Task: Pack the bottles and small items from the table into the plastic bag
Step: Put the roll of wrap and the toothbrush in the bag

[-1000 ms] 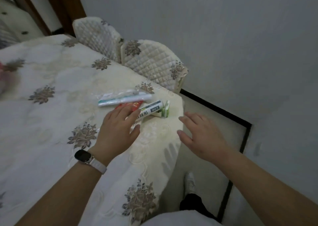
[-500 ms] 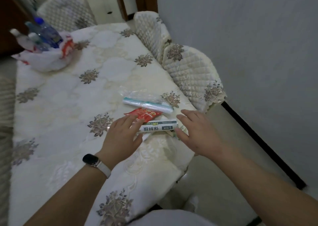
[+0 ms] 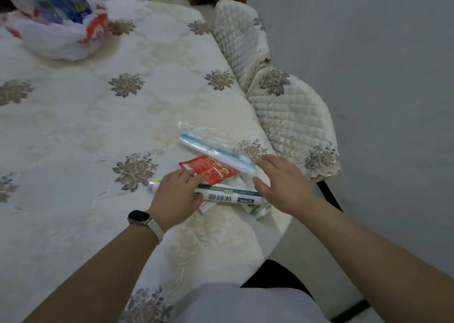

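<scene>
A white plastic bag (image 3: 56, 40) with several bottles (image 3: 68, 0) in it stands at the table's far left. Small items lie by the near right edge: a long white cling-film box (image 3: 228, 196), a red sachet (image 3: 211, 169), a white-and-teal roll in clear wrap (image 3: 216, 152), a small green-white box (image 3: 261, 209) and a small tube (image 3: 153, 186). My left hand (image 3: 177, 195) holds the cling-film box's left end, fingers over it and thumb against its near side. My right hand (image 3: 282, 185) lies with straight fingers over the box's right end.
The table (image 3: 73, 131) wears a cream embroidered cloth. Two quilted chair backs (image 3: 290, 116) stand close against its right side, with a grey wall behind them. The table's edge runs just right of the items, above my lap.
My right hand has moved left onto the right end of the cling-film box. My left hand has stayed on the box's left end. The view has swung toward the bag.
</scene>
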Motion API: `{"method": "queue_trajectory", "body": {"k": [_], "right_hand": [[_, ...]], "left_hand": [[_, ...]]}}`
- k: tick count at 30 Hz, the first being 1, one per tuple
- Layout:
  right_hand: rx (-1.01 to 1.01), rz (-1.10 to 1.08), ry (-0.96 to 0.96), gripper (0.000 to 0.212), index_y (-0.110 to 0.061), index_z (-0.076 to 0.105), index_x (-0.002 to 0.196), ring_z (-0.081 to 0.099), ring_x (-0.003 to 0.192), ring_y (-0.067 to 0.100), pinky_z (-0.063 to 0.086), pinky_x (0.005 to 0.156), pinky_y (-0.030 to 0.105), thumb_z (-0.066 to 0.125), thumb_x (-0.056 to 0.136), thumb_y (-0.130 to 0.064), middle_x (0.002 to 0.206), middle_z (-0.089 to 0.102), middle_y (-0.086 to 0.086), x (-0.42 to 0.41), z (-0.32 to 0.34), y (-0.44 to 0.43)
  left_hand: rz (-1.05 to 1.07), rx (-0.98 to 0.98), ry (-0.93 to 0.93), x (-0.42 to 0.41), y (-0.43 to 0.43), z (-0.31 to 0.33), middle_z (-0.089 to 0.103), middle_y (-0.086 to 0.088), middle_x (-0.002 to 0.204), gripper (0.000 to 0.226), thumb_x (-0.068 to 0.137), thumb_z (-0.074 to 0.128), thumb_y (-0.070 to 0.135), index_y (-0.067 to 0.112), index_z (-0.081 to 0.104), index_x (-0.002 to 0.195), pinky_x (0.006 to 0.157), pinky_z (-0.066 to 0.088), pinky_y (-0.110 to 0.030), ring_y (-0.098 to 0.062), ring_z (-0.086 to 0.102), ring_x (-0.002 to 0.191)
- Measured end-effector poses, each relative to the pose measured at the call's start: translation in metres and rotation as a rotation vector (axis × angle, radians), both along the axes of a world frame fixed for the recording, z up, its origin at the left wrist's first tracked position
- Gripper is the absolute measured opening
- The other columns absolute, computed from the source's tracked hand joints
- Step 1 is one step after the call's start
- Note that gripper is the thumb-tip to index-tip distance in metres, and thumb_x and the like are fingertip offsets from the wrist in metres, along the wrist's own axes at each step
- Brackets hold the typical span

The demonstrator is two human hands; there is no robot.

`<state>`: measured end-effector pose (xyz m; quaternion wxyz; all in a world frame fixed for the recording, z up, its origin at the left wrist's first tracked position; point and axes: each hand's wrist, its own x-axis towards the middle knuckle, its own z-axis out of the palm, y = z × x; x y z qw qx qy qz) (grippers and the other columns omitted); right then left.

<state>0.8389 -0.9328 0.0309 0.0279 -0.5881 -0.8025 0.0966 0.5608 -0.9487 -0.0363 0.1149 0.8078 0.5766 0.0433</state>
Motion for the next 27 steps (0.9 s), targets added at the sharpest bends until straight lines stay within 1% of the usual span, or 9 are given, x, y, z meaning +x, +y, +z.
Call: {"method": "queue_trajectory", "body": {"k": [2,5,9,13,17,20,22,24,27], "right_hand": [[-0.02,0.023,-0.017,0.051,-0.016,0.056,0.129,0.053,0.116,0.028,0.046,0.093,0.042,0.043,0.09,-0.047,0.132,0.055,0.006,-0.004,-0.006,0.015],[-0.056,0.076,0.006,0.049,-0.015,0.055,0.13,0.052,0.116,0.029,0.045,0.093,0.042,0.05,0.091,-0.045,0.132,0.054,0.008,-0.012,-0.021,0.04],[-0.126,0.152,0.054,0.05,-0.013,0.055,0.129,0.053,0.111,0.03,0.042,0.094,0.039,0.057,0.091,-0.046,0.127,0.056,0.01,-0.026,-0.047,0.075],[-0.18,0.271,0.049,0.056,-0.014,0.051,0.13,0.056,0.1,0.029,0.047,0.085,0.04,0.06,0.085,-0.047,0.119,0.056,0.009,-0.037,-0.073,0.102],[-0.194,0.359,0.04,0.058,-0.018,0.046,0.131,0.055,0.094,0.023,0.048,0.074,0.035,0.061,0.083,-0.047,0.116,0.056,0.005,-0.038,-0.09,0.12],[-0.219,0.405,0.049,0.057,-0.019,0.043,0.132,0.054,0.092,0.02,0.051,0.073,0.037,0.057,0.085,-0.048,0.115,0.056,0.003,-0.034,-0.101,0.127],[-0.239,0.438,0.056,0.059,-0.018,0.043,0.134,0.054,0.091,0.02,0.052,0.074,0.038,0.058,0.086,-0.049,0.113,0.055,0.004,-0.032,-0.106,0.132],[-0.27,0.449,0.063,0.06,-0.018,0.041,0.135,0.053,0.092,0.02,0.051,0.074,0.038,0.06,0.085,-0.045,0.112,0.055,0.005,-0.03,-0.107,0.136],[-0.345,0.431,0.067,0.059,-0.017,0.041,0.133,0.051,0.096,0.022,0.045,0.071,0.034,0.063,0.082,-0.037,0.113,0.053,0.006,-0.034,-0.104,0.141]], "left_hand": [[0.013,-0.028,-0.011,-0.003,0.001,-0.006,0.065,-0.004,0.116,0.049,0.08,0.048,0.048,0.021,0.063,0.118,0.092,0.048,-0.045,-0.028,0.06,0.107],[0.002,-0.04,0.005,-0.004,0.0,-0.015,0.062,-0.002,0.122,0.053,0.079,0.06,0.053,0.024,0.059,0.124,0.097,0.044,-0.046,-0.025,0.058,0.112],[0.037,-0.033,0.074,0.004,-0.003,-0.021,0.063,-0.001,0.125,0.055,0.076,0.071,0.051,0.026,0.059,0.123,0.096,0.044,-0.047,-0.025,0.062,0.108],[0.126,-0.083,0.088,0.013,-0.009,-0.016,0.062,-0.003,0.126,0.062,0.07,0.078,0.041,0.026,0.054,0.125,0.092,0.047,-0.044,-0.027,0.064,0.101],[0.262,-0.112,0.087,0.025,-0.021,-0.009,0.061,-0.008,0.121,0.071,0.066,0.08,0.03,0.019,0.052,0.13,0.088,0.05,-0.045,-0.029,0.063,0.098],[0.406,-0.122,0.048,0.038,-0.04,-0.002,0.062,-0.009,0.111,0.074,0.065,0.082,0.029,0.015,0.052,0.132,0.082,0.052,-0.042,-0.028,0.063,0.092],[0.471,-0.095,0.028,0.047,-0.055,0.0,0.064,-0.007,0.105,0.068,0.063,0.085,0.027,0.014,0.058,0.124,0.08,0.052,-0.041,-0.028,0.064,0.087],[0.512,-0.063,0.02,0.054,-0.071,0.003,0.064,-0.006,0.1,0.056,0.064,0.083,0.027,0.014,0.062,0.114,0.077,0.052,-0.04,-0.027,0.063,0.083],[0.638,-0.034,0.02,0.062,-0.091,0.01,0.064,-0.005,0.098,0.045,0.073,0.068,0.036,0.013,0.065,0.111,0.073,0.051,-0.038,-0.027,0.062,0.081]]}}
